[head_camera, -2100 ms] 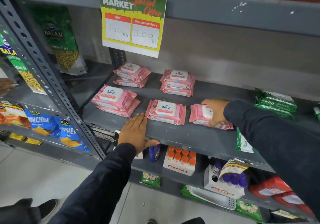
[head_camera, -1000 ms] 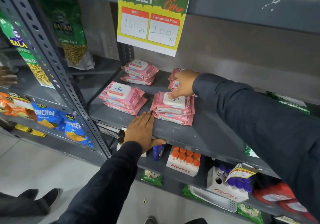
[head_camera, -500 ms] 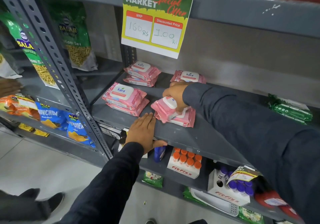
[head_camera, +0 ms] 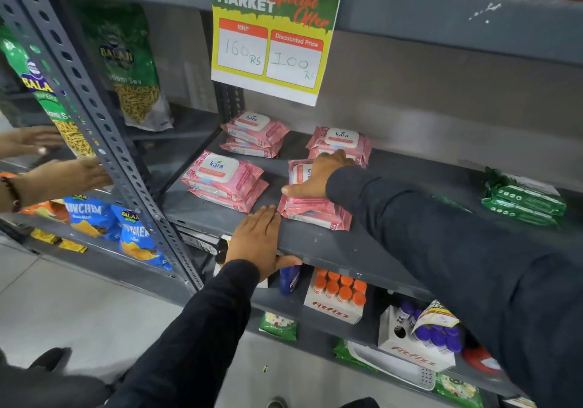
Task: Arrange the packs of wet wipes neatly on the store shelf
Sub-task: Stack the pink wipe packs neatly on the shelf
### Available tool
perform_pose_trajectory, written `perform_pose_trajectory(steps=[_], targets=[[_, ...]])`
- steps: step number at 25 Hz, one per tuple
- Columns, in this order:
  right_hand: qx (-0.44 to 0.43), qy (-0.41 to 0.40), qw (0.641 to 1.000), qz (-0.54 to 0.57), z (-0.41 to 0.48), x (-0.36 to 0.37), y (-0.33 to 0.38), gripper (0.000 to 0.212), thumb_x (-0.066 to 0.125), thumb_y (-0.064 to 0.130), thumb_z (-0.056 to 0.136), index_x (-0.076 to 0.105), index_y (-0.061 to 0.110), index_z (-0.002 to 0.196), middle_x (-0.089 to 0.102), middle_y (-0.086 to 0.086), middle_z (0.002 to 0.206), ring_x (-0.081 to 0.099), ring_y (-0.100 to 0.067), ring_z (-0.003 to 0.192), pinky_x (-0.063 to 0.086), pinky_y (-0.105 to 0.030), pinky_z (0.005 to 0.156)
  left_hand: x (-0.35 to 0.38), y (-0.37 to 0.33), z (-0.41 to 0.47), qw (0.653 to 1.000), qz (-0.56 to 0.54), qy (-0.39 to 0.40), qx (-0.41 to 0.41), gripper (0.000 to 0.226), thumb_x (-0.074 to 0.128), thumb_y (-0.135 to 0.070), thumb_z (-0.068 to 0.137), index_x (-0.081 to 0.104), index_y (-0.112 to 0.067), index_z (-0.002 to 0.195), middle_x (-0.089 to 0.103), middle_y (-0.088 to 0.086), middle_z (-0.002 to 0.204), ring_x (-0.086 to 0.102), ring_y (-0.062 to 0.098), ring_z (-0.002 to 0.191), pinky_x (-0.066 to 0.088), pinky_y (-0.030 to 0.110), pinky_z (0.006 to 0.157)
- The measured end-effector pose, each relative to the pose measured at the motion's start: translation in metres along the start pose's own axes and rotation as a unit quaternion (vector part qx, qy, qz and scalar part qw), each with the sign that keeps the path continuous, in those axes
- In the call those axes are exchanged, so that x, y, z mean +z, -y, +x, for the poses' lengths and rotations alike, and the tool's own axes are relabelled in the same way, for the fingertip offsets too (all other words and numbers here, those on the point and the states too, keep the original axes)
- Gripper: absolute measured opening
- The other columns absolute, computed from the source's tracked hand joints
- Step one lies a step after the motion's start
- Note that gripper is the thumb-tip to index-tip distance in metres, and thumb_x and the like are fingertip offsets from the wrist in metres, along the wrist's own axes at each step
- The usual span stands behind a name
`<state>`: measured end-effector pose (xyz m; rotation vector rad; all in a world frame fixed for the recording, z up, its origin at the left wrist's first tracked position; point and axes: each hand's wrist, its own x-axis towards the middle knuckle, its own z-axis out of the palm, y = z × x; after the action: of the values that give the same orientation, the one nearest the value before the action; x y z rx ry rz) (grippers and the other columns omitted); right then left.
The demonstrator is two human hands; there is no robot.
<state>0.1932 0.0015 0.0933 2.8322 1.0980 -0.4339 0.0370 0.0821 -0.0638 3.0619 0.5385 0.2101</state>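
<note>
Pink wet wipes packs sit in four stacks on the grey shelf (head_camera: 318,243): back left stack (head_camera: 254,133), back right stack (head_camera: 342,141), front left stack (head_camera: 222,180) and front right stack (head_camera: 315,213). My right hand (head_camera: 318,177) lies over the top pack (head_camera: 298,172) of the front right stack, fingers across it and thumb at its left side. That pack sits turned and slightly askew on the stack. My left hand (head_camera: 258,240) rests flat on the shelf's front edge just left of this stack, thumb hooked beneath the edge.
Green packs (head_camera: 523,199) lie at the shelf's right end. A price sign (head_camera: 271,38) hangs from the shelf above. A perforated upright post (head_camera: 104,130) stands left, with another person's hands (head_camera: 63,180) and snack bags (head_camera: 126,60) beyond. Fitfizz bottle boxes (head_camera: 334,300) fill the lower shelf.
My right hand brought the pack from the shelf's right onto the front middle pack, reached to the back right stack, then returned to the front right stack. Left hand stayed put.
</note>
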Motion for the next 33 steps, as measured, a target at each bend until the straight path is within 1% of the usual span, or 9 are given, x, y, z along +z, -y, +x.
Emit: perform_pose_trajectory(steps=[2,4,6,7,12,19,27,31,33], targets=[[0.005,-0.006,1.000,0.020,-0.001,0.007,0.002,0.099,0.064,0.075,0.063,0.044,0.015,0.138,0.045,-0.013,0.136,0.047,-0.031,0.124,0.046,-0.038,0.098,-0.001,-0.001,0.000,1.000,-0.008,-0.006,-0.001,0.116,0.028,-0.091,0.068,0.045,0.003,0.134,0.048,0.019,0.140,0.042,0.033,0.130,0.034,0.046,0.109],[-0.014,0.008,1.000,0.020,-0.001,0.000,0.001,0.076,0.073,0.056,0.067,0.051,0.013,0.126,0.047,-0.008,0.128,0.051,-0.028,0.115,0.049,-0.032,0.086,-0.001,0.000,0.000,1.000,-0.015,-0.007,-0.001,0.117,0.029,-0.091,0.067,0.045,0.003,0.134,0.048,0.019,0.140,0.042,0.034,0.130,0.034,0.046,0.109],[-0.048,0.023,0.998,-0.030,-0.002,-0.010,-0.004,0.049,0.077,0.036,0.069,0.055,0.014,0.106,0.050,-0.007,0.115,0.057,-0.025,0.094,0.048,-0.028,0.067,0.000,0.000,0.000,1.000,-0.013,-0.004,0.000,0.117,0.030,-0.092,0.067,0.044,0.003,0.134,0.048,0.019,0.140,0.042,0.034,0.130,0.034,0.046,0.109],[-0.071,0.020,0.995,-0.067,-0.002,-0.012,-0.009,0.044,0.077,0.030,0.069,0.054,0.014,0.103,0.053,-0.006,0.112,0.058,-0.024,0.088,0.049,-0.028,0.063,0.000,0.000,0.000,1.000,-0.011,-0.004,0.000,0.118,0.030,-0.092,0.066,0.043,0.003,0.135,0.047,0.019,0.141,0.042,0.034,0.131,0.033,0.046,0.109],[-0.144,0.012,0.983,-0.110,0.005,-0.006,-0.029,0.074,0.078,0.026,0.070,0.043,0.015,0.135,0.052,-0.006,0.123,0.057,-0.026,0.105,0.053,-0.035,0.086,-0.002,0.000,0.000,1.000,0.000,-0.008,-0.003,0.119,0.029,-0.093,0.065,0.039,0.001,0.139,0.043,0.017,0.145,0.038,0.032,0.134,0.028,0.044,0.111],[-0.147,0.020,0.983,-0.107,0.008,-0.004,-0.030,0.072,0.080,0.025,0.067,0.044,0.017,0.129,0.054,-0.003,0.113,0.060,-0.024,0.098,0.056,-0.038,0.085,0.001,0.000,0.001,1.000,0.006,-0.007,-0.003,0.119,0.028,-0.094,0.066,0.041,-0.001,0.138,0.044,0.016,0.144,0.038,0.031,0.134,0.028,0.044,0.112],[-0.146,0.014,0.985,-0.086,0.003,-0.003,-0.030,0.075,0.079,0.023,0.070,0.042,0.017,0.134,0.052,-0.003,0.113,0.058,-0.024,0.101,0.054,-0.035,0.084,-0.002,0.000,0.001,0.999,0.039,-0.015,-0.002,0.119,0.024,-0.093,0.066,0.034,-0.004,0.143,0.036,0.013,0.150,0.029,0.028,0.139,0.017,0.040,0.115],[-0.138,0.004,0.989,-0.063,-0.001,-0.001,-0.033,0.078,0.078,0.023,0.071,0.039,0.016,0.138,0.052,-0.007,0.124,0.056,-0.024,0.101,0.050,-0.031,0.080,-0.002,-0.001,-0.001,0.999,0.043,-0.003,-0.004,0.118,0.026,-0.093,0.068,0.031,-0.004,0.145,0.032,0.013,0.152,0.026,0.027,0.141,0.016,0.040,0.116],[-0.137,-0.026,0.990,-0.020,-0.006,-0.006,-0.038,0.083,0.076,0.027,0.074,0.033,0.014,0.144,0.047,-0.010,0.137,0.053,-0.027,0.114,0.046,-0.031,0.088,-0.002,-0.001,0.000,0.999,0.041,-0.002,-0.002,0.118,0.026,-0.093,0.068,0.028,-0.005,0.146,0.030,0.012,0.153,0.024,0.027,0.141,0.016,0.040,0.117]])
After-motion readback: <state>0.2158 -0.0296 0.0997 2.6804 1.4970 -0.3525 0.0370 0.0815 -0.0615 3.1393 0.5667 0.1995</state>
